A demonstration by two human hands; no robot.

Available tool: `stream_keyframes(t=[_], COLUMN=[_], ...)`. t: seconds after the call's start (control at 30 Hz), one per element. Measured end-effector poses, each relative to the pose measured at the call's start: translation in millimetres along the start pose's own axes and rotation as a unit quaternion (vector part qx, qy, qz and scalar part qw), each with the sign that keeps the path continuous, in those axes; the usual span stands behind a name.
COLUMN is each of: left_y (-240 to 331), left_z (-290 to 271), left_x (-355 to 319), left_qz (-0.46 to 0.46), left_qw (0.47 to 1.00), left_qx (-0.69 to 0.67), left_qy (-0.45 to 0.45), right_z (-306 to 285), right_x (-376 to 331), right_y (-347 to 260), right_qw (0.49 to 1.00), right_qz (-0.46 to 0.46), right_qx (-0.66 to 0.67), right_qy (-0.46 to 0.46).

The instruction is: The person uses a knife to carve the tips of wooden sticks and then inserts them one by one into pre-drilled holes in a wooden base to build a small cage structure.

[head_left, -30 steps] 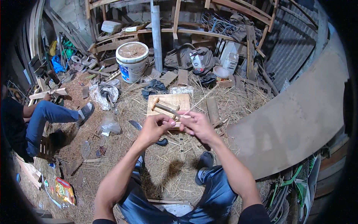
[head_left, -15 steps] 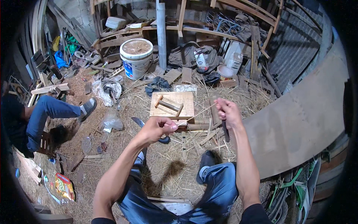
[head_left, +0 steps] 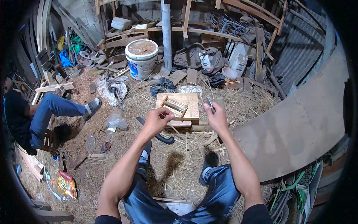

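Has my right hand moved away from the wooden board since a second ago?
Yes. The right hand has swung out to the right edge of the wooden board, apart from the left hand; earlier both met before the board.

Open air lay between the left hand (head_left: 157, 121) and right hand (head_left: 215, 116); ahead, a wooden board (head_left: 186, 102) apparently blocked passage.
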State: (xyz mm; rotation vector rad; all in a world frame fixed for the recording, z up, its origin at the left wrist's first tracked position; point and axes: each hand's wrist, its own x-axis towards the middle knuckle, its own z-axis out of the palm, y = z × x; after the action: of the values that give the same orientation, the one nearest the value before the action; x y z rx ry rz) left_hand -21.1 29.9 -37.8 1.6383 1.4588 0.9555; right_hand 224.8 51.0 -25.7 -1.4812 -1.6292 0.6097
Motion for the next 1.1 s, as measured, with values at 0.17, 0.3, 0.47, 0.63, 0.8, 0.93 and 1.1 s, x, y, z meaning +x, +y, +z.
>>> stream_keyframes(t=[0.17, 0.3, 0.47, 0.63, 0.8, 0.93, 1.1], left_y=[20.0, 14.4, 22.0, 13.3, 15.9, 9.1, 8.6], left_z=[9.0, 14.5, 29.0, 25.7, 1.7, -20.8, 1.4], left_x=[4.9, 6.8, 7.6, 8.2, 13.0, 13.2, 13.7], left_qz=[-0.094, -0.117, -0.13, -0.079, -0.01, 0.03, 0.0], left_qw=[0.961, 0.918, 0.908, 0.935, 0.906, 0.903, 0.919], left_qx=[-0.258, -0.377, -0.396, -0.347, -0.409, -0.394, -0.381], left_qy=[-0.039, -0.025, -0.046, -0.001, 0.105, 0.166, 0.1], right_z=[19.3, 23.3, 36.3, 26.6, 19.0, 12.7, 18.3], right_x=[2.3, -7.7, -15.2, -14.8, -18.2, -18.2, -18.7], right_y=[5.3, -29.1, -23.6, -27.1, -9.6, -5.6, -2.0], right_qw=[0.999, 0.996, 0.99, 0.982, 0.969, 0.959, 0.957], right_qz=[-0.045, -0.013, -0.104, -0.036, -0.1, -0.069, 0.005], right_qx=[0.011, 0.01, 0.05, 0.018, -0.038, -0.038, 0.112], right_qy=[-0.018, -0.091, -0.086, -0.183, -0.223, -0.273, -0.266])
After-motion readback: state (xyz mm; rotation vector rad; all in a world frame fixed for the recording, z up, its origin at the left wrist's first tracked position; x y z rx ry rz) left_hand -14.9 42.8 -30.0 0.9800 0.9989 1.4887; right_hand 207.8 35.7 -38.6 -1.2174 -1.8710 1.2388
